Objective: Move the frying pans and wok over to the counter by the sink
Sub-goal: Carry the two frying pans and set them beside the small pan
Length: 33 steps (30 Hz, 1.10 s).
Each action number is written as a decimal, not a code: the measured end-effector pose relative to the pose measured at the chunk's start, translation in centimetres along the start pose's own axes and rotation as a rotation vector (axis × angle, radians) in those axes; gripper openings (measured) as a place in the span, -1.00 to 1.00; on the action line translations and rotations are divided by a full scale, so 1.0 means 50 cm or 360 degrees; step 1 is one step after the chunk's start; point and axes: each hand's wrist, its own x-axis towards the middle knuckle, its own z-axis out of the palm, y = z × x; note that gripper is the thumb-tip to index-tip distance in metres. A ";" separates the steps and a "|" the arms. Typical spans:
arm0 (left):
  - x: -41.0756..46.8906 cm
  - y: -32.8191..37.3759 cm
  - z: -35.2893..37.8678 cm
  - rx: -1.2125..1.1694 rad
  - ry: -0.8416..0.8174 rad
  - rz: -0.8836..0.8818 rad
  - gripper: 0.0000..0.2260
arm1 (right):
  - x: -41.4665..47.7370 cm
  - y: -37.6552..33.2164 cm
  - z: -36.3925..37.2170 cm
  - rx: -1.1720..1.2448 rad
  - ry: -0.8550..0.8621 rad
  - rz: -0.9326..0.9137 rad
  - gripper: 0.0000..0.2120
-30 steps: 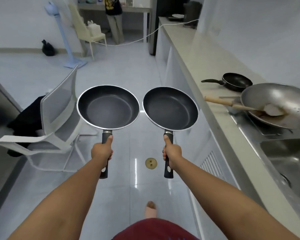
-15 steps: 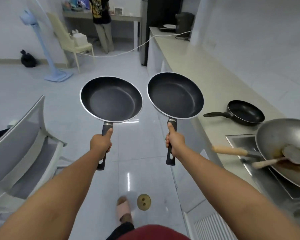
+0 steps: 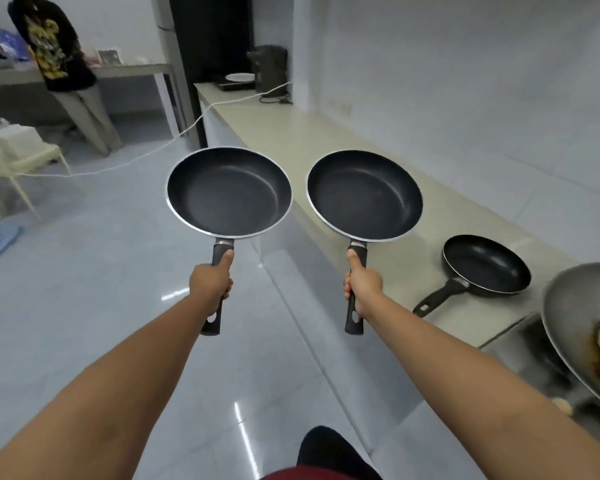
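Observation:
My left hand [image 3: 211, 284] grips the black handle of a black frying pan [image 3: 228, 192], held level over the floor. In my right hand [image 3: 362, 287] is the handle of a second black frying pan [image 3: 364, 195], whose bowl hangs over the counter's front edge. A smaller black frying pan [image 3: 487, 265] rests on the beige counter [image 3: 326, 143] to the right, handle pointing toward me. The steel wok [image 3: 575, 337] sits at the far right edge, cut off by the frame, with brown residue and a spatula inside.
A long beige counter runs away along the right wall, with a dark appliance [image 3: 269, 69], a plate and a white cable at its far end. A person [image 3: 54, 46] stands by a table at the back left. A pale chair [image 3: 18, 157] stands left on the glossy floor.
My view has swung right and moved along the counter. Both pans stay in my hands; the right one now reaches over the counter edge. The small pan and wok appear nearer.

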 end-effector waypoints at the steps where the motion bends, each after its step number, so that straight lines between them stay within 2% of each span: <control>1: 0.039 0.023 0.021 0.0000 -0.0044 0.0018 -0.57 | 0.031 -0.015 0.008 0.0019 0.0047 -0.0003 -0.51; 7: 0.242 0.130 0.169 0.0074 -0.0299 0.0174 -0.58 | 0.218 -0.090 0.049 0.0074 0.0321 0.0006 -0.49; 15: 0.441 0.266 0.399 0.0170 -0.0585 0.0185 -0.57 | 0.421 -0.157 0.053 0.0107 0.0618 0.0084 -0.48; 25: 0.642 0.311 0.547 0.0461 -0.0946 0.0248 -0.52 | 0.500 -0.138 0.084 0.0061 0.0978 0.0284 -0.47; 33: 0.754 0.342 0.618 0.0548 -0.1206 0.0217 -0.53 | 0.516 -0.147 0.178 0.0296 0.1247 0.0384 -0.44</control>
